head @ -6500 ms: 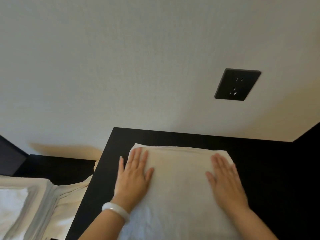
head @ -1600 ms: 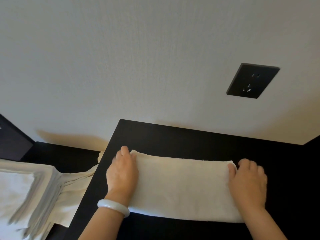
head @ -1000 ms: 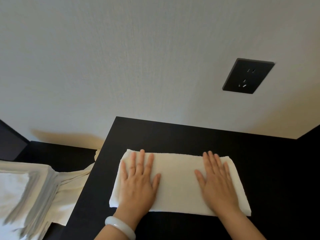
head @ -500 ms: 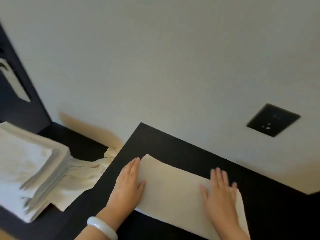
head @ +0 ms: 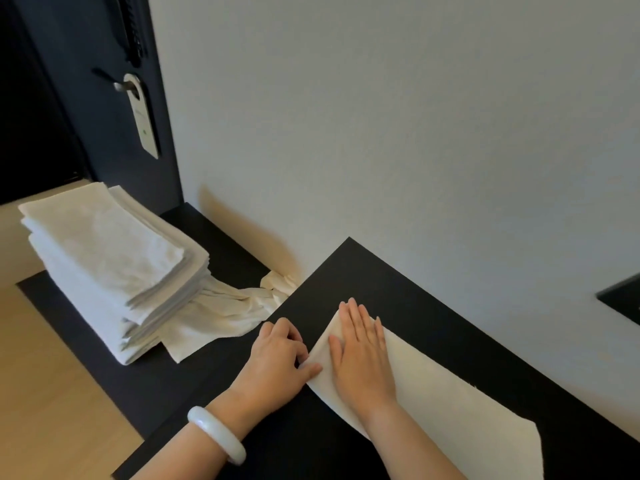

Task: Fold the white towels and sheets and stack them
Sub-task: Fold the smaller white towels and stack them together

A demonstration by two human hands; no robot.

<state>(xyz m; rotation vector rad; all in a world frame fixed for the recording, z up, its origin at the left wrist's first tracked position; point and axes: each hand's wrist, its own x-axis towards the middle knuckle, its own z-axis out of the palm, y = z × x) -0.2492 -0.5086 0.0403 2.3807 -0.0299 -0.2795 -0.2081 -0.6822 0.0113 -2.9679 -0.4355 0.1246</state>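
Observation:
A folded cream-white towel lies as a long strip on the black table. My right hand rests flat on the towel's left end, fingers spread. My left hand, with a white bangle on the wrist, sits at the towel's left edge with its fingers curled and the thumb touching the cloth's corner. To the left, on a lower black shelf, stands a tall stack of folded white towels. A loose, crumpled white cloth trails from under the stack toward the table.
A plain white wall runs behind the table. A dark door with a handle and a hanging tag is at the upper left. A black wall socket shows at the right edge. Light wooden floor lies at the lower left.
The view has swung left, bringing the stack and the door into sight. My right hand slid from the towel's right part to its left end, and my left hand moved off the top to the left edge.

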